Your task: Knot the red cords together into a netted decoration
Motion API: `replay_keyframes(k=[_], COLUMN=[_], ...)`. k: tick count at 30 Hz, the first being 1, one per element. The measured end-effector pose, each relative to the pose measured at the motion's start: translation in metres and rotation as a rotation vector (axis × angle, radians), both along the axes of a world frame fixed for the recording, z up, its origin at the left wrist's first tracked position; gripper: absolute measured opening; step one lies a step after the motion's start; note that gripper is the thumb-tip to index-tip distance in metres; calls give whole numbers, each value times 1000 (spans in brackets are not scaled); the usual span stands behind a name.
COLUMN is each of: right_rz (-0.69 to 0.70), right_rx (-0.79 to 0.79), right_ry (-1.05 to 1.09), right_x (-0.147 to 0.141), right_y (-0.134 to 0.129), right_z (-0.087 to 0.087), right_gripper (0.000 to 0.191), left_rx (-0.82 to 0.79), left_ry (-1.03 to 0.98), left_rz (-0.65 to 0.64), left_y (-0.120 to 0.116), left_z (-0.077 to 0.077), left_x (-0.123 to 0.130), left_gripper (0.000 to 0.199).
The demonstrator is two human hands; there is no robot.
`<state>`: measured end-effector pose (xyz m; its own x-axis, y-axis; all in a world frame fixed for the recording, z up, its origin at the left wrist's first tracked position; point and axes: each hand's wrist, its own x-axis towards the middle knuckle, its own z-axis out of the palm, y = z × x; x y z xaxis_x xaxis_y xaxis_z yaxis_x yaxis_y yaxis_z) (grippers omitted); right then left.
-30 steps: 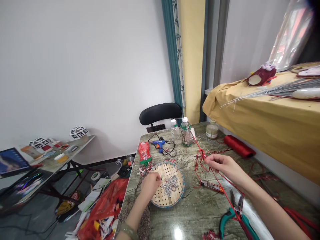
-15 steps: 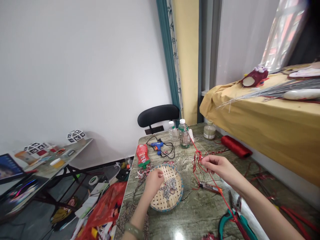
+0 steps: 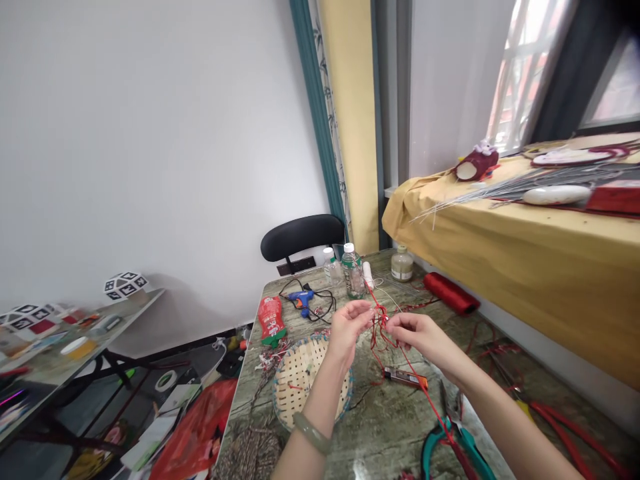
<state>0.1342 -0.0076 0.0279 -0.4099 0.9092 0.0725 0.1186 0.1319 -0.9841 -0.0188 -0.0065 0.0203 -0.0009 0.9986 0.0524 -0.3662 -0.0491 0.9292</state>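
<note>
My right hand [image 3: 419, 339] pinches a red cord [image 3: 383, 319], knotted into a tangle of loops above the table. The cord runs taut down to the teal-handled pliers [image 3: 453, 437]. Close on the other side of the tangle, my left hand [image 3: 350, 327] has its thumb and fingertips drawn together; whatever small thing they hold is too small to make out. Below my left forearm lies a round woven basket [image 3: 290, 400], its contents partly hidden by the arm. Under the cord rests a lighter-like dark stick with an orange end [image 3: 405, 377].
A blue glue gun [image 3: 303, 301], a red pouch [image 3: 271, 320], plastic bottles [image 3: 353, 273] and a glass jar [image 3: 401, 265] stand or lie farther back. A red thread spool [image 3: 451, 292] sits at right, below a yellow cloth [image 3: 475, 247]. Brown yarn [image 3: 253, 453] lies front left.
My left hand has moved from the basket up and right to the red cord, its fingers pinched. My right hand keeps its pinch on the cord. The view has turned slightly right.
</note>
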Motion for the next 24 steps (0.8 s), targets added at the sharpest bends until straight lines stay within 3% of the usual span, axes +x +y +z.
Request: replay_keyframes(k=[10,24], right_rz=[-19,-36], right_rx=[-18,-331], right_ry=[34,262], right_x=[1,5], right_y=[5,11], right_z=[-6,-15], right_gripper=[18,13], left_rx=[-38,-47], left_ry=[-31,-210], left_rz=[30,43], left_y=[5,4], left_z=[1,0], left_x=[22,30], left_gripper=[23,21])
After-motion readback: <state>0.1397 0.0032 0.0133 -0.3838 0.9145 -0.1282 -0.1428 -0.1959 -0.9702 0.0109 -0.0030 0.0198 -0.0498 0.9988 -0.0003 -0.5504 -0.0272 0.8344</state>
